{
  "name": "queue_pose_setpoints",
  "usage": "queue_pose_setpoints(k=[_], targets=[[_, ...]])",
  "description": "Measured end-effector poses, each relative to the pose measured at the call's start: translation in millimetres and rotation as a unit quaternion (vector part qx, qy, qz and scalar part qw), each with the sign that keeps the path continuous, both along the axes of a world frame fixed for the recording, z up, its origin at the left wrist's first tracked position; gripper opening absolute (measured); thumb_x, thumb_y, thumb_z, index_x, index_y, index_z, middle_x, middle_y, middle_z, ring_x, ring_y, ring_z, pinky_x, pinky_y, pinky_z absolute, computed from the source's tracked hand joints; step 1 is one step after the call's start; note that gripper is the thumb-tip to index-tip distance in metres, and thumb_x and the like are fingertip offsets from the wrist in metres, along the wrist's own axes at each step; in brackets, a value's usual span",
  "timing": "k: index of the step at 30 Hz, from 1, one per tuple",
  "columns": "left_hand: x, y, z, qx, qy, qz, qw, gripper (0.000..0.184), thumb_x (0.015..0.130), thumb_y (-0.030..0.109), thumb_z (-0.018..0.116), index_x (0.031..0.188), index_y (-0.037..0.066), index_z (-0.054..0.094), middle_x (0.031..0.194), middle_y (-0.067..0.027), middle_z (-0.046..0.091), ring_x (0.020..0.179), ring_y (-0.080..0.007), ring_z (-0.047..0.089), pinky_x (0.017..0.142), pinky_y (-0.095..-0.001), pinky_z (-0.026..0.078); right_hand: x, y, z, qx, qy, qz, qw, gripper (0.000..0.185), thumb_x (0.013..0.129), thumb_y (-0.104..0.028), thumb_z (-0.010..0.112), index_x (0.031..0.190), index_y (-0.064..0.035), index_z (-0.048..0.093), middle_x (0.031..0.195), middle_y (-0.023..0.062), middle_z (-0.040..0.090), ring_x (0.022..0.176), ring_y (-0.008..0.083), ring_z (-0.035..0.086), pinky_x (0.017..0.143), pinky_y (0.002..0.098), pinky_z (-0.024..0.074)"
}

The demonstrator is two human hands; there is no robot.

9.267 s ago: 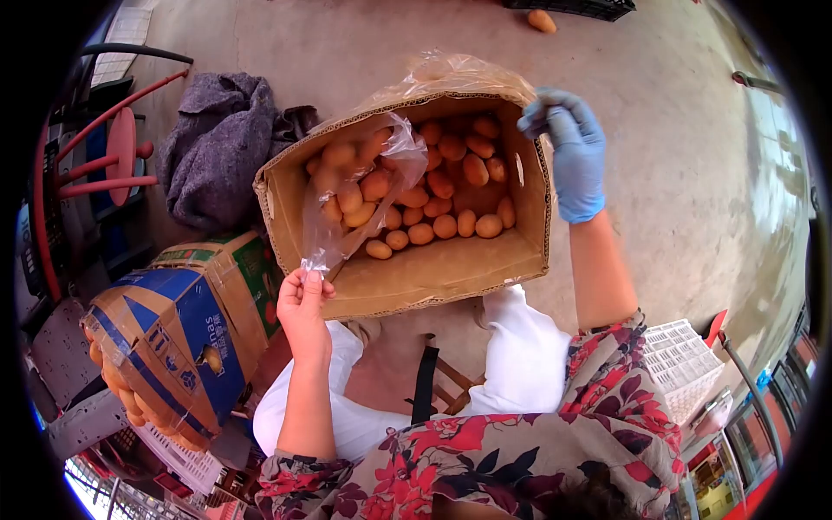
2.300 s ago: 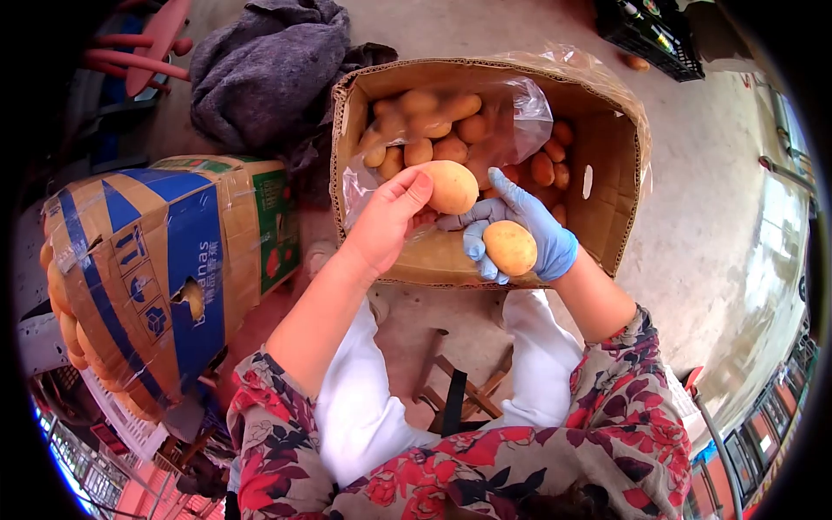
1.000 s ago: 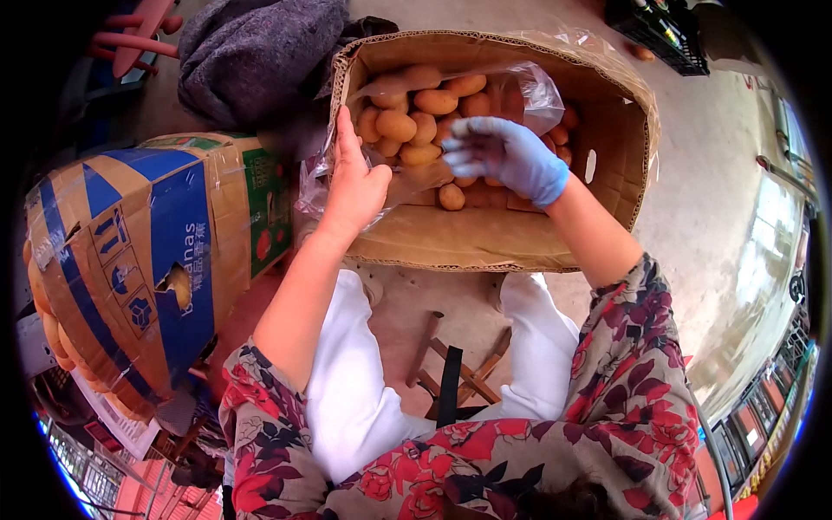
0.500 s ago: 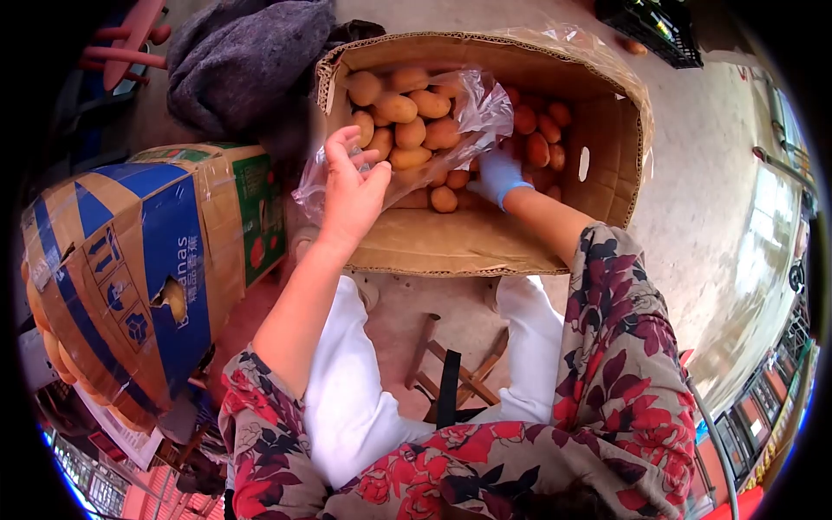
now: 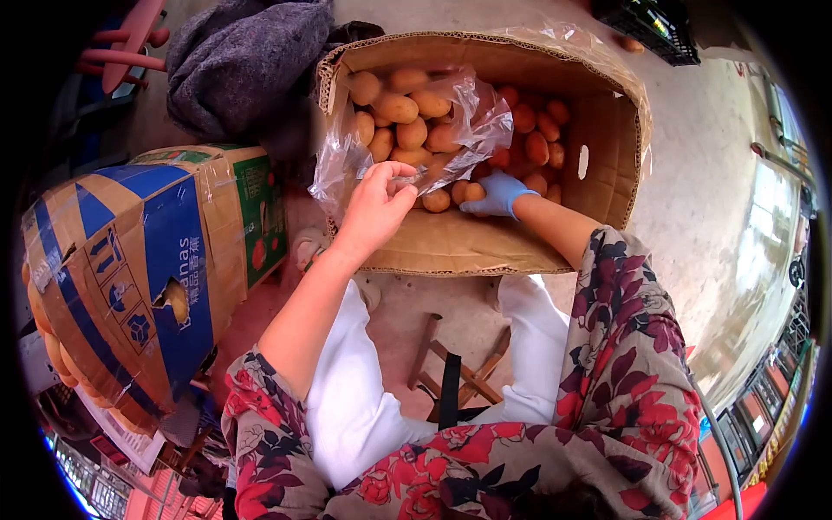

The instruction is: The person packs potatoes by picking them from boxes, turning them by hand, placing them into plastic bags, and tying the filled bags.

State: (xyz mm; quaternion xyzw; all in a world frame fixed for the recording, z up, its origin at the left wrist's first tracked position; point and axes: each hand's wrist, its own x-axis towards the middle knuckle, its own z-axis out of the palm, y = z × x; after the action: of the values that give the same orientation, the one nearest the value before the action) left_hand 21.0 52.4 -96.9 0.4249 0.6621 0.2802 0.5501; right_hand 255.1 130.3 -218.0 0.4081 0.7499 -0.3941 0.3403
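Note:
A cardboard box (image 5: 459, 251) stands in front of my knees. In its left part lie several oval, orange-brown, potato-like pieces of produce (image 5: 397, 108) with a clear plastic bag (image 5: 485, 121) around and partly over them. My left hand (image 5: 379, 201), bare, has its fingers curled on the near edge of the bag. My right hand (image 5: 498, 196), in a blue glove, is low in the box near the front wall, its fingers round potato-like pieces (image 5: 473, 191); its palm side is hidden. Redder-looking loose pieces (image 5: 537, 147) lie in the box's right part.
To the left a blue-and-brown banana carton (image 5: 186, 251) stands close to the box. A dark grey cloth (image 5: 251, 65) lies behind it. At the far right back is a black crate (image 5: 654, 30) with one loose piece (image 5: 633, 44) on the floor nearby. A wooden stool (image 5: 472, 377) is under me.
My left hand has come down and nearer to me, from open fingers above the produce to the bag's edge. My right hand has drawn back toward the front wall, beside potato-like pieces.

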Motion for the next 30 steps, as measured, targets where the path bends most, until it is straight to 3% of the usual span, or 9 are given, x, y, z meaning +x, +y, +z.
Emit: queue_pose_setpoints(k=[7, 9, 11, 15, 18, 20, 22, 27, 30], targets=[[0, 1, -2, -0.026, -0.002, 0.000, 1.000, 0.028, 0.081, 0.014, 0.056, 0.104, -0.001, 0.053, 0.104, -0.0117, 0.054, 0.086, -0.0181, 0.058, 0.077, -0.0295, 0.046, 8, 1, -44, -0.211, 0.032, -0.125, 0.969, 0.071, 0.071, -0.059, 0.056, 0.117, -0.0063, 0.054, 0.109, 0.0172, 0.057, 0.099, 0.0312, 0.056, 0.082, 0.0355, 0.0468], [-7, 4, -6, -0.016, -0.009, 0.018, 1.000, 0.027, 0.082, 0.014, 0.055, 0.105, 0.000, 0.053, 0.100, -0.0088, 0.055, 0.084, -0.0151, 0.057, 0.075, -0.0276, 0.046, 1, 6, -15, -0.407, 0.127, -0.302, 0.853, 0.066, 0.074, -0.056, 0.057, 0.117, -0.0061, 0.051, 0.107, 0.0158, 0.058, 0.097, 0.0284, 0.057, 0.075, 0.0361, 0.0491], [-10, 1, -1, -0.027, -0.045, 0.048, 0.997, 0.025, 0.084, 0.013, 0.054, 0.106, 0.001, 0.053, 0.097, -0.0061, 0.057, 0.085, -0.0120, 0.055, 0.076, -0.0254, 0.044, -6, 14, 35, -0.587, 0.206, -0.403, 0.672, 0.058, 0.078, -0.050, 0.056, 0.115, -0.0062, 0.045, 0.110, 0.0157, 0.057, 0.096, 0.0261, 0.059, 0.063, 0.0381, 0.0529], [-10, 9, 20, -0.009, -0.171, 0.060, 0.983, 0.027, 0.088, 0.014, 0.053, 0.112, 0.003, 0.050, 0.099, -0.0030, 0.057, 0.093, -0.0088, 0.053, 0.081, -0.0232, 0.042, -23, 11, 104, -0.645, 0.402, -0.468, 0.450, 0.060, 0.078, -0.050, 0.054, 0.113, -0.0026, 0.050, 0.114, 0.0208, 0.053, 0.103, 0.0396, 0.055, 0.070, 0.0501, 0.0548], [-4, 10, 36, 0.036, -0.237, 0.015, 0.971, 0.033, 0.088, 0.018, 0.057, 0.117, 0.003, 0.048, 0.106, -0.0034, 0.054, 0.097, -0.0098, 0.052, 0.084, -0.0254, 0.042, -28, 11, 128, -0.650, 0.422, -0.511, 0.373, 0.059, 0.077, -0.050, 0.055, 0.108, 0.0003, 0.054, 0.113, 0.0213, 0.054, 0.105, 0.0427, 0.052, 0.073, 0.0549, 0.0529], [-4, 6, 43, 0.080, -0.184, -0.038, 0.979, 0.036, 0.086, 0.017, 0.060, 0.117, 0.003, 0.048, 0.107, -0.0035, 0.053, 0.096, -0.0097, 0.051, 0.083, -0.0254, 0.042, -31, 6, 138, -0.633, 0.432, -0.551, 0.331, 0.057, 0.076, -0.048, 0.056, 0.106, 0.0009, 0.055, 0.111, 0.0205, 0.054, 0.104, 0.0398, 0.053, 0.075, 0.0561, 0.0516], [-2, 13, 55, 0.199, -0.047, -0.105, 0.973, 0.039, 0.082, 0.015, 0.064, 0.115, 0.003, 0.048, 0.104, -0.0025, 0.051, 0.092, -0.0095, 0.051, 0.079, -0.0240, 0.044, -33, 4, 135, -0.612, 0.448, -0.553, 0.345, 0.056, 0.076, -0.046, 0.057, 0.107, 0.0002, 0.054, 0.112, 0.0200, 0.054, 0.103, 0.0374, 0.054, 0.076, 0.0552, 0.0510], [2, 12, 55, 0.030, -0.106, -0.043, 0.993, 0.035, 0.081, 0.013, 0.063, 0.112, 0.004, 0.049, 0.087, -0.0013, 0.051, 0.076, -0.0059, 0.050, 0.069, -0.0207, 0.044, -34, 0, 138, -0.531, 0.469, -0.561, 0.427, 0.056, 0.074, -0.045, 0.060, 0.107, 0.0005, 0.054, 0.118, 0.0172, 0.050, 0.103, 0.0319, 0.054, 0.081, 0.0483, 0.0497], [4, 10, 54, -0.021, -0.133, -0.022, 0.991, 0.032, 0.080, 0.009, 0.060, 0.109, 0.004, 0.050, 0.080, -0.0006, 0.051, 0.068, -0.0042, 0.049, 0.061, -0.0194, 0.044, -36, 0, 141, -0.489, 0.512, -0.488, 0.510, 0.060, 0.071, -0.047, 0.063, 0.107, 0.0005, 0.054, 0.116, 0.0156, 0.051, 0.101, 0.0289, 0.055, 0.084, 0.0440, 0.0489]])
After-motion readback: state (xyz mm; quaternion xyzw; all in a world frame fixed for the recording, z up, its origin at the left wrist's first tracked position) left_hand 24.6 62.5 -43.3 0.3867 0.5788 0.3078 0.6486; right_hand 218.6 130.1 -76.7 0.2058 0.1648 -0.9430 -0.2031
